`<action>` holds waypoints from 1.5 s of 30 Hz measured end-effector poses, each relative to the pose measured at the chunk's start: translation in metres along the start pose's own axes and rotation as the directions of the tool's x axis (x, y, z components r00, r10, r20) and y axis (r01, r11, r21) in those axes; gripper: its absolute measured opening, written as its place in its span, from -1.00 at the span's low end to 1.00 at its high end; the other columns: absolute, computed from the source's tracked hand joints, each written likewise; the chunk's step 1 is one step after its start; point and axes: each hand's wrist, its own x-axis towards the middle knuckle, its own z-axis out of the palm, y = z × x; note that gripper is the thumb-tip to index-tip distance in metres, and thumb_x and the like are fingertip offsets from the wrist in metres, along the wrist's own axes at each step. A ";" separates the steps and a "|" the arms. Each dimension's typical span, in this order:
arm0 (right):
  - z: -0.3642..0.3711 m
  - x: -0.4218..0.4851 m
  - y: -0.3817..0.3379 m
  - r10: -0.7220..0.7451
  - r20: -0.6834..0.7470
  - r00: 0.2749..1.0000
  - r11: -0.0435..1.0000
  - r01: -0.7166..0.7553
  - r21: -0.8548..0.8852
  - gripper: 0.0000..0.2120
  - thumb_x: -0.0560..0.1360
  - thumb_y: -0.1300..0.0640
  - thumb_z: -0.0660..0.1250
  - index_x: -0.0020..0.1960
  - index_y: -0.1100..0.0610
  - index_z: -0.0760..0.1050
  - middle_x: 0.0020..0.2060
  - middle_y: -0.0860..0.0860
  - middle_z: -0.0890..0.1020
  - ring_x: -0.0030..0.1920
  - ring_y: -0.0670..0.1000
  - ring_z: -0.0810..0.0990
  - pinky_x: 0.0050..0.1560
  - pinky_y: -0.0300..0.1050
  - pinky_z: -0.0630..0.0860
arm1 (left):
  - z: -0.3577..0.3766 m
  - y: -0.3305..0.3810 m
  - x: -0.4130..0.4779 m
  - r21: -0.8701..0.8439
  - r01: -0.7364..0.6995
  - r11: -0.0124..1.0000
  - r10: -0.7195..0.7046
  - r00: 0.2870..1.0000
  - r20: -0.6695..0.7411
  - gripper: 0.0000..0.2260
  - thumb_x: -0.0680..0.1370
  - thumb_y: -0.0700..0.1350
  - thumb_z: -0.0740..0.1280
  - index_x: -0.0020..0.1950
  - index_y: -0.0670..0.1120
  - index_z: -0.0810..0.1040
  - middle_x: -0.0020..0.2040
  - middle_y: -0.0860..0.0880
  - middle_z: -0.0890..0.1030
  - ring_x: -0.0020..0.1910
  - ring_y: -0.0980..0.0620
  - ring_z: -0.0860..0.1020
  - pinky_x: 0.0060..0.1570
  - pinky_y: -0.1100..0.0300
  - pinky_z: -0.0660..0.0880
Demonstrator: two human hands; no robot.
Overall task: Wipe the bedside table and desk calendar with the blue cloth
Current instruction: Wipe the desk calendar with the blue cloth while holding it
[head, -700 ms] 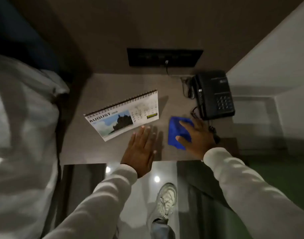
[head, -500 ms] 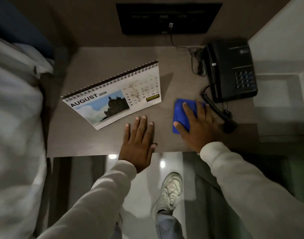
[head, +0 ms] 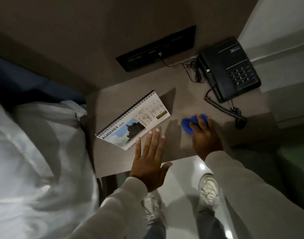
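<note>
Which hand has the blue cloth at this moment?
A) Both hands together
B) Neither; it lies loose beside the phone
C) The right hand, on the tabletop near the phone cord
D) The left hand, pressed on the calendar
C: the right hand bunches the blue cloth on the bedside table, while the left hand is open and empty.

Spiral-bound paper desk calendar (head: pixel 133 120) on the grey-brown bedside table (head: pixel 182 100) toward its left edge, black corded telephone (head: pixel 229 69) at the back right corner, bunched blue cloth (head: pixel 189 123) between them, nearer the front edge.
</note>
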 end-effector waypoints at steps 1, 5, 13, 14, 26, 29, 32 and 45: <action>0.002 -0.007 -0.002 0.025 -0.017 1.000 0.995 -0.023 0.100 -0.59 0.43 0.39 0.38 0.28 0.27 0.54 0.39 0.35 0.44 0.39 0.47 0.38 0.43 0.36 0.31 | -0.014 -0.008 0.000 0.011 0.003 1.000 -0.003 1.000 -0.017 -0.29 0.58 0.25 0.02 0.59 -0.17 0.05 0.62 -0.17 0.00 0.62 -0.16 -0.07 0.52 -0.27 -0.05; 0.019 -0.026 -0.018 0.137 -0.123 0.983 0.892 -0.069 0.447 -0.63 0.48 0.39 0.33 0.29 0.27 0.53 0.42 0.29 0.42 0.44 0.33 0.39 0.46 0.23 0.34 | -0.060 -0.059 0.015 0.080 -0.014 0.997 0.023 0.993 -0.112 -0.29 0.58 0.22 -0.05 0.59 -0.21 0.00 0.60 -0.20 -0.06 0.60 -0.18 -0.09 0.53 -0.23 -0.14; 0.059 -0.036 -0.128 0.417 -0.259 0.871 0.531 -0.002 0.848 -0.52 0.61 0.17 0.21 0.47 -0.12 0.20 0.53 0.08 0.28 0.49 -0.02 0.26 0.50 -0.26 0.22 | -0.086 -0.148 0.065 0.242 -0.354 0.903 0.351 0.935 0.060 -0.20 0.55 0.34 -0.12 0.57 -0.23 -0.14 0.61 -0.24 -0.08 0.60 -0.22 -0.08 0.53 -0.22 0.02; 0.063 -0.033 -0.142 0.451 -0.263 0.853 0.497 0.005 0.868 -0.52 0.62 0.15 0.20 0.46 -0.14 0.17 0.53 0.07 0.29 0.46 -0.08 0.27 0.44 -0.43 0.20 | -0.083 -0.153 0.068 0.227 -0.415 0.881 0.410 0.909 0.071 -0.20 0.56 0.33 -0.09 0.57 -0.24 -0.09 0.61 -0.26 -0.05 0.60 -0.23 -0.05 0.54 -0.20 0.03; 0.107 0.009 -0.227 0.540 -0.386 0.748 0.326 0.237 0.915 -0.56 0.64 0.03 0.09 0.51 0.01 0.20 0.58 0.16 0.11 0.60 0.14 0.08 0.49 0.27 0.28 | -0.078 -0.160 0.076 0.151 -0.518 0.842 0.514 0.855 0.064 -0.17 0.52 0.39 -0.16 0.56 -0.17 -0.26 0.59 -0.16 -0.18 0.60 -0.16 -0.15 0.55 -0.14 -0.10; 0.123 0.014 -0.241 0.483 -0.414 0.772 0.486 0.157 0.860 -0.48 0.62 -0.15 0.01 0.54 -0.15 -0.01 0.60 0.17 0.02 0.62 0.12 -0.03 0.57 0.19 0.13 | -0.076 -0.160 0.077 0.104 -0.530 0.841 0.527 0.848 0.055 -0.15 0.51 0.39 -0.13 0.57 -0.18 -0.23 0.60 -0.15 -0.19 0.61 -0.12 -0.20 0.56 -0.03 -0.21; 0.130 0.017 -0.252 0.507 -0.404 0.761 0.532 0.092 0.842 -0.45 0.61 -0.17 -0.01 0.54 -0.23 -0.14 0.61 0.11 -0.03 0.62 0.13 -0.05 0.52 0.26 0.21 | -0.077 -0.159 0.077 0.072 -0.528 0.846 0.524 0.849 0.060 -0.13 0.51 0.40 -0.10 0.57 -0.18 -0.21 0.61 -0.15 -0.19 0.61 -0.06 -0.22 0.57 0.05 -0.23; 0.127 0.033 -0.255 0.613 -0.444 0.654 0.449 0.175 0.876 -0.48 0.61 -0.19 -0.01 0.51 0.01 0.12 0.57 0.22 0.10 0.60 0.18 0.06 0.52 0.27 0.15 | -0.075 -0.161 0.079 -0.019 -0.560 0.828 0.561 0.828 0.022 -0.20 0.50 0.39 -0.08 0.58 0.00 -0.28 0.61 0.03 -0.28 0.61 -0.03 -0.22 0.56 0.03 -0.21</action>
